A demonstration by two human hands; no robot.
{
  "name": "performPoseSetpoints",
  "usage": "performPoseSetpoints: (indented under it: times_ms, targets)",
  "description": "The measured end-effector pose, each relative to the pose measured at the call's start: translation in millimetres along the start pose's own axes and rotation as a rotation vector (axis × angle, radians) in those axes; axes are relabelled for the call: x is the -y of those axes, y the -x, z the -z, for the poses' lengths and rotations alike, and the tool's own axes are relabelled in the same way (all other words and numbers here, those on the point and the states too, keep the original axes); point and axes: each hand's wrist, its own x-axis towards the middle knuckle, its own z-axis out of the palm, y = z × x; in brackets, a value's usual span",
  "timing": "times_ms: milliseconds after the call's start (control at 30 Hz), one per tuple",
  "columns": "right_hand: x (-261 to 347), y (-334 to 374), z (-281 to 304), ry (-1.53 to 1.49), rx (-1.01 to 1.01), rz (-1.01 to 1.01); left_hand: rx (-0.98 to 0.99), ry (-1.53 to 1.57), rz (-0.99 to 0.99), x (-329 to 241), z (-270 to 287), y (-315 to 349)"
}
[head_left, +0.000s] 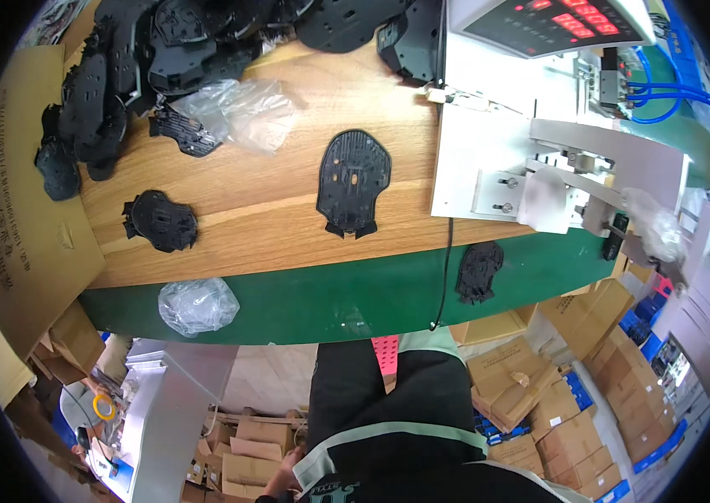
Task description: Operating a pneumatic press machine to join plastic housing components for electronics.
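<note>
My left hand (286, 471) hangs low beside my left thigh, partly cut off by my sleeve and clothing. Its fingers are too hidden to tell whether they hold anything. My right hand is out of view. On the wood-look tabletop ahead of me lies a black ribbed plastic shell (353, 184), rounded at its far end, with small slots. A smaller black plastic shell (160, 220) rests to its left, and another one (479, 272) on the green mat (330, 302) at the right. No hand touches these parts.
Black shells (120, 75) pile up at the far left beside a cardboard flap (32, 168). Clear plastic bags (246, 109) lie near them; a crumpled one (198, 307) sits on the mat. A white machine (489, 159) with red display and blue hoses stands right. Cartons (510, 377) crowd the floor.
</note>
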Motion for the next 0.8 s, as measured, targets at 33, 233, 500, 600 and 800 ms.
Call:
performPoseSetpoints:
  times_ms: [33,233,500,600,800]
  targets:
    - [5,-3,0,0.009,0.010,-0.009,0.019,0.130,0.122,-1,1,-4]
    - [-28,16,8,0.061,0.048,-0.180,0.020,0.479,-0.004,3,39,18]
    - [-83,-5,21,0.214,0.210,-0.393,-0.575,0.537,0.201,104,125,20]
    - [-82,-61,22,0.295,0.265,-0.428,-0.631,0.527,0.085,89,131,-13]
    - [59,-170,59,0.064,-0.120,-0.027,-0.586,0.419,-0.218,4,122,-162]
